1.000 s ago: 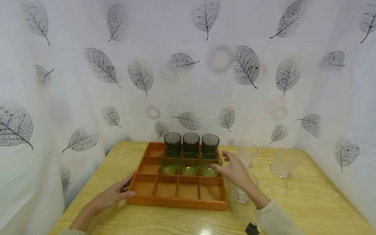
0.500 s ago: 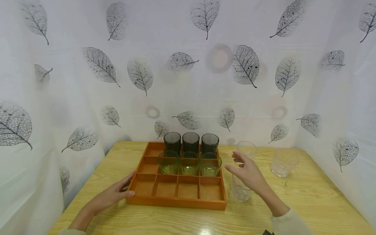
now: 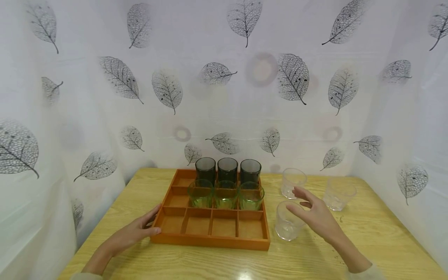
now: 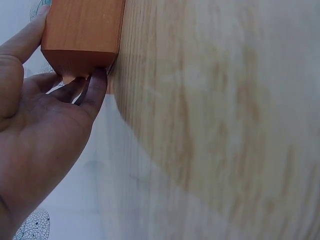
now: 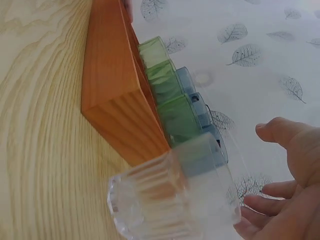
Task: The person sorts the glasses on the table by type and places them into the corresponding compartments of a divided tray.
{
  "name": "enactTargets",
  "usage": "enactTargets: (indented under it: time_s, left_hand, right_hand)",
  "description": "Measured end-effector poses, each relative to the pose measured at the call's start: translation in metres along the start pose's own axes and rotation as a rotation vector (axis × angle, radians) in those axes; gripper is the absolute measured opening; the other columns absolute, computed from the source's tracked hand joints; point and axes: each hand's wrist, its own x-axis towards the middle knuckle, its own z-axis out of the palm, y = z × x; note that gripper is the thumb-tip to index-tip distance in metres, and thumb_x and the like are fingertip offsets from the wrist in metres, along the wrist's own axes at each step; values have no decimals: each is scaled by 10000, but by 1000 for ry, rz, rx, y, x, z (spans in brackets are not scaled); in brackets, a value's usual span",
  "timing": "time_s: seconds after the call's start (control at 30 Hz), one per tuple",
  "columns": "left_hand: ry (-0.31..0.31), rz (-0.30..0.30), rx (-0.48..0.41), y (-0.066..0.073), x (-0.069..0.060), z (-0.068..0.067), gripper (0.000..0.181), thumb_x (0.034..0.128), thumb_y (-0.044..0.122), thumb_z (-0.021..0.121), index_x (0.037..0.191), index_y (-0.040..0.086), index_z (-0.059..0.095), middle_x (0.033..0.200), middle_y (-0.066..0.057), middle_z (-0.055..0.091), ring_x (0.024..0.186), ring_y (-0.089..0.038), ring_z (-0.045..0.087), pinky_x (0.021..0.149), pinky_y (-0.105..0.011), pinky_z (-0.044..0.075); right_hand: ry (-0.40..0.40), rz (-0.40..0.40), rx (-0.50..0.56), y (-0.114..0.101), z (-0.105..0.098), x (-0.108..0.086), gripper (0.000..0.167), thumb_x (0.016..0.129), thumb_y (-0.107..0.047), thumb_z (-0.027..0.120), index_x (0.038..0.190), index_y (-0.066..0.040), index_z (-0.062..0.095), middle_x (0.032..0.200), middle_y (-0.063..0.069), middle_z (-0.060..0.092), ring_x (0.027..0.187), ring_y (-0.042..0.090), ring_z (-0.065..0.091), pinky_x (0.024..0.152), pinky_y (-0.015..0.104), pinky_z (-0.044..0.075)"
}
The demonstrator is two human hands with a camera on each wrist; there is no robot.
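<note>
A wooden compartment tray [image 3: 210, 240] sits on the table, and my left hand [image 3: 131, 233] holds its front left corner. In the left wrist view the fingers [image 4: 97, 90] bend against the tray's side, with the thumb by the rim. Three green glasses [image 3: 225, 196] stand in the middle row, and three dark grey glasses [image 3: 228, 171] behind them. My right hand [image 3: 320, 217] holds nothing, thumb and fingers spread apart. It hovers beside the nearest clear glass [image 3: 287, 225]; its fingertips overlap that glass in the right wrist view, and contact cannot be told.
Two more clear glasses stand on the right of the table: one at the back [image 3: 293, 182], one farther right [image 3: 338, 194]. A white curtain with leaf prints [image 3: 224, 105] encloses the table [image 3: 196, 264] at the back and sides.
My right hand has moved right, from the rightmost green glass at the tray's edge to beside the nearest clear glass. The left hand and the tray have stayed put.
</note>
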Motion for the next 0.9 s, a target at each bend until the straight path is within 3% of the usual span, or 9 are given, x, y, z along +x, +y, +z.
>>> enactTargets:
  time_s: [0.17, 0.3, 0.4, 0.47, 0.53, 0.73, 0.8, 0.9]
  left_hand:
    - [-1, 3, 2, -1, 0, -1, 781, 1104, 209, 510, 1656, 41, -17, 1699, -239, -46, 1497, -567, 113, 1124, -424, 352]
    - [-1, 8, -2, -2, 0, -1, 781, 1103, 206, 511, 1656, 41, -16, 1699, -239, -48, 1494, -573, 113, 1135, -469, 336]
    - [-2, 9, -11, -3, 1, -1, 782, 1101, 201, 514, 1656, 40, -13, 1699, -235, -51, 1497, -570, 103, 1100, -313, 370]
    - [-7, 9, -22, -3, 2, -2, 781, 1101, 197, 514, 1656, 42, -13, 1700, -231, -54, 1500, -566, 95, 1030, -186, 375]
    - [-13, 8, -35, -4, 2, -2, 779, 1102, 193, 510, 1656, 44, -17, 1701, -228, -60, 1503, -562, 89, 992, -137, 368]
    - [-7, 10, -8, -4, 1, -2, 776, 1102, 197, 510, 1658, 48, -11, 1700, -233, -46, 1499, -566, 105, 1118, -367, 355]
    - [-3, 11, -4, -4, 1, -2, 777, 1101, 197, 513, 1658, 47, -7, 1700, -235, -43, 1498, -568, 102, 1120, -374, 352]
    - [-3, 13, -9, -4, 1, -1, 778, 1100, 192, 514, 1658, 47, -7, 1700, -233, -46, 1499, -567, 99, 1087, -279, 367]
  right_hand:
    - [-22, 17, -6, 6, -10, -9, 707, 1004, -306, 706, 1557, 12, 402, 1495, 258, 507, 1297, 491, 529, 1005, 542, 500]
    - [-42, 13, -9, 12, -18, -16, 702, 1005, -269, 708, 1558, 24, 389, 1494, 260, 501, 1297, 482, 529, 951, 344, 534]
    - [-45, -1, -13, 18, -24, -21, 696, 1006, -248, 707, 1550, 44, 387, 1476, 260, 512, 1291, 468, 538, 915, 225, 514]
    - [-42, -9, -15, 20, -27, -26, 690, 1006, -236, 707, 1548, 46, 388, 1468, 255, 520, 1276, 447, 554, 902, 208, 514]
    - [-41, -8, -28, 22, -30, -30, 685, 1005, -238, 707, 1551, 31, 393, 1463, 241, 530, 1253, 387, 583, 878, 226, 529]
    - [-54, -34, -9, 32, -30, -38, 660, 992, -181, 719, 1544, 11, 412, 1452, 239, 537, 1137, -20, 574, 846, 257, 556]
    - [-58, -53, 14, 35, -27, -39, 663, 978, -150, 733, 1534, 26, 416, 1443, 250, 540, 1130, -30, 577, 858, 267, 562]
    - [-67, -65, 48, 40, -20, -38, 681, 961, -126, 749, 1526, 48, 411, 1436, 259, 538, 1140, 11, 591, 875, 267, 562]
